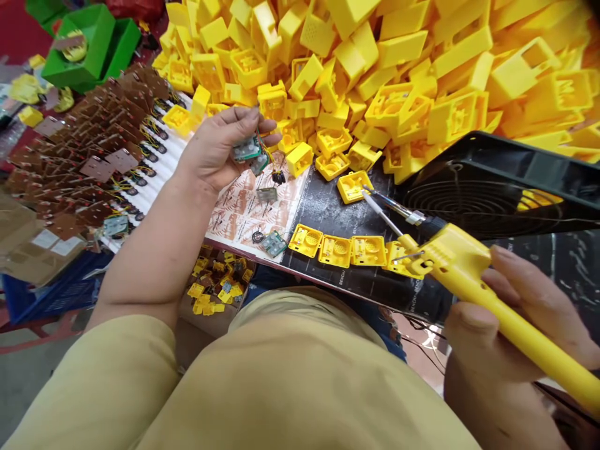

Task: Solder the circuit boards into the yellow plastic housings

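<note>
My left hand (225, 147) is closed round green circuit boards (248, 150) with thin wires, above a patterned sheet (239, 215). In my right hand (510, 312) is a yellow soldering gun (464, 262), its metal tip pointing left toward a small open yellow case (355, 187). Whether the tip touches that case I cannot tell. Several open yellow cases (335, 250) stand in a row along the near edge of the black mat (375, 281). Left of the row lies a loose circuit board (274, 243) beside a small black coil.
Yellow cases (356, 56) are heaped across the back. A black fan (469, 187) stands at right. Brown boards with wires (84, 144) are piled at left near green bins (84, 50). Below the table edge, a box holds yellow pieces (206, 290).
</note>
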Available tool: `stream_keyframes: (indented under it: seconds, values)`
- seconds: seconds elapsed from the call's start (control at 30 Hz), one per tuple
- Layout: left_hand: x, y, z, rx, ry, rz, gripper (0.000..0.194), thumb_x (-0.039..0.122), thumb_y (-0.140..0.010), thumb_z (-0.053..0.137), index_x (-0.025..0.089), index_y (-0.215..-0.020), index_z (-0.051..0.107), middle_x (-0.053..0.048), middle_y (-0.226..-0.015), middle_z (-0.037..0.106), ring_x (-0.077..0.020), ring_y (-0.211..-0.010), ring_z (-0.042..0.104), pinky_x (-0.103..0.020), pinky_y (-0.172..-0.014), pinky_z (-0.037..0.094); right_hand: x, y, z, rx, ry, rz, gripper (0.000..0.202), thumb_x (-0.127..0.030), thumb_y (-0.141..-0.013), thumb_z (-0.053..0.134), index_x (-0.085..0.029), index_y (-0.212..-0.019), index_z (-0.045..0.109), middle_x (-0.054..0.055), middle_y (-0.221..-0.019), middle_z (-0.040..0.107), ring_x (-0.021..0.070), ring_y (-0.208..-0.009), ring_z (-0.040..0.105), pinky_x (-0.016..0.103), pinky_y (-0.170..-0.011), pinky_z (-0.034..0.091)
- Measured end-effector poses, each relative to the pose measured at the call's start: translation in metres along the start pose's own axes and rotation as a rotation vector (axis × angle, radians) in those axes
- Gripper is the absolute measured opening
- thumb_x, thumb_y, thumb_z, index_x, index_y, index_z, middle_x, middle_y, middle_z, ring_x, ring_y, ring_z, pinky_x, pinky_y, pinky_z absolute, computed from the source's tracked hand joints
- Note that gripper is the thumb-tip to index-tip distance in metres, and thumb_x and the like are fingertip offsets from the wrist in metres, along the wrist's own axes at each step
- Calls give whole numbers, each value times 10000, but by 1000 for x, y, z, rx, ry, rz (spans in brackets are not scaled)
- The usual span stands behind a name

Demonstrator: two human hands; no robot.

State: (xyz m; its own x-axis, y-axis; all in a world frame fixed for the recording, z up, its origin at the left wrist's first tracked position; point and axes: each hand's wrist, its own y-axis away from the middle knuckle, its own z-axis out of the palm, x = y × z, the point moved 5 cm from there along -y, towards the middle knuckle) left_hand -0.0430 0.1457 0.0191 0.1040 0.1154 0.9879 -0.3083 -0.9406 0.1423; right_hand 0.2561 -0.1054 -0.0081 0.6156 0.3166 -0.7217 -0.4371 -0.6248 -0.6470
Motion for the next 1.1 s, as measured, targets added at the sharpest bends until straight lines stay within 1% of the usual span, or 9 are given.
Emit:
stream_keyframes:
  seconds: [0.07, 0.17, 0.27, 0.37, 0.5, 0.63, 0.77, 0.87, 1.1]
  values:
    - [-4, 1, 6, 6, -26, 14, 346, 472, -872, 749, 190, -903, 550, -5, -1086, 736, -202, -1088, 683, -373, -860, 587, -14, -3, 9, -69, -42, -146, 461, -507, -869, 725, -279, -1268, 685, 39, -863, 764, 175, -600, 694, 264, -529, 573]
    - [-15, 6, 20, 31, -182, 81, 251, 435, -1013, 529, 190, -975, 571, -39, -1112, 728, -215, -1103, 710, -347, -794, 599, -26, -9, 37, -336, -29, -92, 429, -301, -947, 665, -312, -1369, 592, -23, -795, 748, 162, -674, 724, 277, -704, 607]
    - [-30, 14, 38, 44, -343, 196, 323, 474, -1041, 426, 202, -1021, 600, -78, -1099, 734, -222, -1046, 730, -353, -750, 614, -41, -15, 66, -405, -11, -245, 292, -148, -906, 684, -290, -1161, 673, -59, -829, 750, 103, -683, 715, 168, -668, 564]
    - [-41, 23, 53, 32, -365, 239, 319, 422, -1060, 364, 205, -1062, 597, -98, -1116, 732, -214, -1020, 730, -390, -819, 618, -40, -21, 97, -389, 23, -271, 222, -232, -893, 721, -219, -1101, 643, 11, -916, 728, 151, -748, 718, 233, -702, 586]
    - [-48, 35, 72, -51, -101, 70, 198, 289, -1038, 400, 200, -1076, 572, -82, -1128, 720, -203, -1071, 705, -390, -907, 596, -41, -21, 132, -409, 136, -405, 332, -316, -908, 702, -183, -1187, 581, 92, -982, 686, 244, -834, 706, 345, -711, 596]
    - [-48, 47, 81, -89, 229, -70, 201, 307, -925, 629, 194, -1083, 578, -53, -1075, 709, -208, -1098, 681, -359, -930, 576, -41, -21, 146, -467, 120, -433, 302, -285, -967, 620, -221, -1250, 537, 63, -1028, 697, 209, -866, 706, 313, -754, 591]
    - [-38, 46, 73, -116, 33, 138, 517, 225, -745, 809, 263, -1201, 568, -31, -1186, 670, -242, -1226, 628, -343, -932, 571, -41, -26, 144, -527, 69, -436, 317, -323, -981, 605, -233, -1272, 514, 41, -1055, 704, 187, -888, 717, 294, -778, 601]
    - [-32, 31, 58, -189, -208, 176, 539, 179, -778, 744, 265, -1270, 543, -62, -1177, 678, -260, -1151, 674, -389, -868, 598, -40, -32, 142, -579, 43, -423, 333, -284, -959, 636, -243, -1271, 527, 36, -1129, 700, 192, -929, 720, 311, -814, 609]
    - [-7, -10, -17, -17, -508, 140, 581, 46, -833, 644, 206, -1356, 446, -76, -1135, 703, -196, -972, 708, -458, -887, 597, -19, -45, 136, -573, 145, -401, 362, -223, -902, 695, -227, -1242, 572, 58, -1082, 718, 185, -920, 709, 276, -804, 586]
